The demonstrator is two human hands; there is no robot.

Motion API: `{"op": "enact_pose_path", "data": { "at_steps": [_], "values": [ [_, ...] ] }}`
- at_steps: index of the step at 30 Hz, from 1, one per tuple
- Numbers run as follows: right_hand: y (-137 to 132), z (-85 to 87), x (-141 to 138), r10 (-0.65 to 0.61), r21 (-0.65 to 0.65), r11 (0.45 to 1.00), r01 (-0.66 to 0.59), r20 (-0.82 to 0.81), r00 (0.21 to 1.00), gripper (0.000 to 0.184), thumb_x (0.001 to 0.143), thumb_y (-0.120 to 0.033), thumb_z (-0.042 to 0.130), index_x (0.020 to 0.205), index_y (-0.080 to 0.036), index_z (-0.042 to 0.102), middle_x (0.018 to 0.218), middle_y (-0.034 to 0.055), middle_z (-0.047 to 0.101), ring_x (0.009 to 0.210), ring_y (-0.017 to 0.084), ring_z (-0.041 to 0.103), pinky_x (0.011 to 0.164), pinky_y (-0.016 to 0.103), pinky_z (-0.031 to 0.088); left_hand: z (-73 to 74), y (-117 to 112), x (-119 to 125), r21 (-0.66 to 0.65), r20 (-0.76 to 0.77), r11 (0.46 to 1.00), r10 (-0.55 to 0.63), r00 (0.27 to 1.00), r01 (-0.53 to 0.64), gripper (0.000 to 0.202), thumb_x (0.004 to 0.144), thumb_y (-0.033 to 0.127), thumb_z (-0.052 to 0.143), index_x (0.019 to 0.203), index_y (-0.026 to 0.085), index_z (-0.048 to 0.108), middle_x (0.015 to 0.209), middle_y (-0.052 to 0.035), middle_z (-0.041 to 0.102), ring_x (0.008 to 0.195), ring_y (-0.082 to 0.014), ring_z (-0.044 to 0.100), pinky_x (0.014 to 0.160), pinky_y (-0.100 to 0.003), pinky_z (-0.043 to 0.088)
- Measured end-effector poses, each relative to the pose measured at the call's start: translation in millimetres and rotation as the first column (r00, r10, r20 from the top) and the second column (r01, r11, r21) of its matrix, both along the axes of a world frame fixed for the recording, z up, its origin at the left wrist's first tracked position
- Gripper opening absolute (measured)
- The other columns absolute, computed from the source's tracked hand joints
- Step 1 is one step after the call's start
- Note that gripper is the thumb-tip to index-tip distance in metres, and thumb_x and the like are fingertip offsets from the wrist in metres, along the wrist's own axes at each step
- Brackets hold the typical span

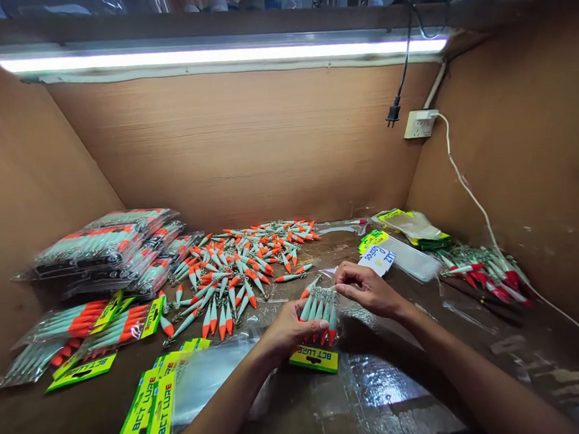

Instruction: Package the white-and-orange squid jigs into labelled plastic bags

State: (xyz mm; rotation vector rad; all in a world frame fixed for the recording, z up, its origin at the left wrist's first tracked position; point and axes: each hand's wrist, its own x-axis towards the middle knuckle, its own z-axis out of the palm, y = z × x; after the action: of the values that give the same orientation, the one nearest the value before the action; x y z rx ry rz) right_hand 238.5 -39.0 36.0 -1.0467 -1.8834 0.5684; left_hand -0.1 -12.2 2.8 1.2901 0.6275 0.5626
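My left hand (294, 326) is closed round a row of several pale fishing lures (319, 313) with orange tips, its thumb lying across their bodies. The tips point toward me and the metal loops point away. At the far end of the row, my right hand (364, 287) pinches by the metal loops; its fingertips partly hide what they grip. Just below the held lures lies a yellow-green "BCT LURE" bag header (313, 360). A heap of loose orange-tipped lures (246, 264) spreads behind and left of my hands.
Packed lure bags (99, 249) are stacked at the left, with filled header bags (122, 327) before them. Flat clear bags with yellow headers (157, 408) lie front left. At right are a handwritten card (379, 258), clear sleeves (413, 261) and red-tipped lures (495, 278). A plug (393, 112) hangs above.
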Motion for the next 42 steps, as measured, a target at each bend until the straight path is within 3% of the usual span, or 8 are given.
{"op": "enact_pose_path", "data": {
  "at_steps": [19,22,24,26,30,34,38,42],
  "values": [
    [4.6,-15.4,-6.7,-0.057,0.013,0.998,0.058,-0.072,0.996,0.02,0.089,-0.03,0.07,0.073,-0.019,0.068,0.089,0.0036,0.063,0.084,0.017,0.061,0.077,0.03,0.047,-25.9,0.5,11.8,0.049,0.043,0.986,0.16,0.986,-0.162,0.042,0.067,0.044,0.087,0.087,0.01,0.071,0.066,-0.0007,0.064,0.052,-0.0112,0.053,0.055,-0.023,0.04],
    [7.7,-18.8,-9.4,-0.13,-0.023,0.992,0.128,-0.159,0.979,0.014,0.083,-0.031,0.076,0.093,-0.022,0.073,0.11,0.0059,0.062,0.087,0.017,0.062,0.081,0.031,0.049,-26.8,1.9,9.9,0.066,0.029,0.988,0.138,0.99,-0.139,0.043,0.069,0.047,0.086,0.087,0.01,0.072,0.066,-0.0005,0.064,0.052,-0.0097,0.05,0.053,-0.022,0.035],
    [11.3,-22.6,-11.1,-0.212,-0.146,0.974,0.176,-0.29,0.933,0.051,0.075,-0.034,0.082,0.123,-0.026,0.065,0.124,0.0074,0.058,0.08,0.015,0.062,0.076,0.031,0.05,-26.0,1.9,9.1,0.073,0.028,0.989,0.127,0.991,-0.129,0.043,0.071,0.047,0.084,0.09,0.01,0.072,0.066,-0.001,0.064,0.052,-0.0093,0.05,0.053,-0.021,0.034],
    [14.7,-26.2,-11.9,-0.235,-0.319,0.942,0.106,-0.399,0.886,0.064,0.073,-0.042,0.082,0.13,-0.023,0.06,0.116,0.0073,0.063,0.07,0.013,0.059,0.067,0.029,0.049,-23.3,1.0,8.9,0.078,0.02,0.99,0.119,0.993,-0.12,0.044,0.073,0.048,0.083,0.093,0.01,0.073,0.067,-0.0026,0.066,0.053,-0.0103,0.052,0.053,-0.021,0.036],
    [17.2,-28.8,-11.2,-0.181,-0.452,0.89,-0.058,-0.468,0.865,0.042,0.076,-0.052,0.076,0.089,-0.013,0.074,0.069,0.0004,0.062,0.059,0.012,0.051,0.06,0.027,0.042,-12.3,-1.0,9.4,0.026,0.048,0.999,0.041,0.998,-0.042,0.052,0.073,0.049,0.083,0.109,0.012,0.072,0.09,-0.0097,0.073,0.07,-0.0186,0.066,0.066,-0.027,0.049],
    [15.5,-31.5,-14.1,-0.152,-0.454,0.886,-0.088,-0.467,0.871,0.04,0.074,-0.052,0.078,0.082,-0.014,0.074,0.065,-0.0014,0.061,0.057,0.011,0.049,0.059,0.026,0.039,-4.5,1.1,9.2,-0.052,0.098,0.994,0.104,0.99,-0.099,0.061,0.077,0.055,0.077,0.124,0.017,0.066,0.098,-0.0103,0.072,0.076,-0.019,0.068,0.07,-0.03,0.053],
    [13.6,-39.9,-19.7,-0.11,-0.471,0.877,-0.096,-0.391,0.914,0.039,0.077,-0.053,0.075,0.08,-0.014,0.074,0.065,0.0005,0.062,0.056,0.012,0.05,0.056,0.026,0.042,-8.9,5.9,8.2,-0.005,0.047,0.974,0.229,0.972,-0.229,0.056,0.078,0.059,0.075,0.107,0.011,0.073,0.074,-0.0041,0.065,0.053,-0.0088,0.053,0.052,-0.02,0.04],
    [5.8,-38.4,-25.4,-0.262,-0.145,0.961,0.235,-0.202,0.944,0.028,0.087,-0.037,0.069,0.109,-0.021,0.073,0.092,0.0072,0.069,0.082,0.023,0.061,0.076,0.037,0.051,-14.6,9.6,7.4,0.063,-0.019,0.948,0.313,0.95,-0.311,0.056,0.079,0.063,0.071,0.097,0.01,0.075,0.06,0.0015,0.056,0.044,-0.0055,0.037,0.046,-0.019,0.026]
  ]
}}
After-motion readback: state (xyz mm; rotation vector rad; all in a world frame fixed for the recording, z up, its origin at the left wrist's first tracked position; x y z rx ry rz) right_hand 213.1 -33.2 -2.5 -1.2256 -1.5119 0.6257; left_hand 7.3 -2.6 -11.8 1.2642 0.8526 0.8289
